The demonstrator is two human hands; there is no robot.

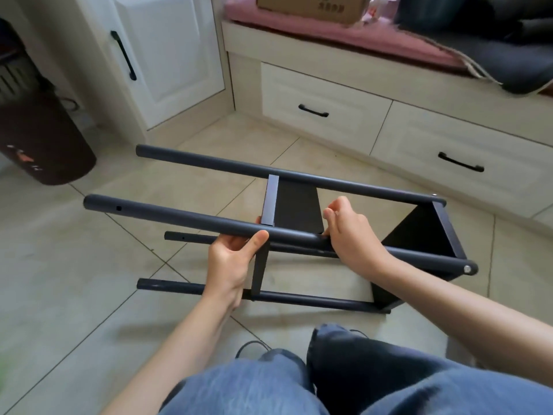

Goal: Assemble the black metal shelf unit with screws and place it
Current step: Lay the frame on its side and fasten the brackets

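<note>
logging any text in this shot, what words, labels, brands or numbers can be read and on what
No text here can be read.
Cardboard box on the pink cushion: dark print on its side, too blurred to read.
Dark brown bin at left: a small red and white mark near its base, too small and blurred to read.
Black metal shelf unit: no markings visible.

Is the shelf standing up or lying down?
Lying down. The shelf is on its side on the floor: its poles run flat, and both panels stand on edge.
</note>
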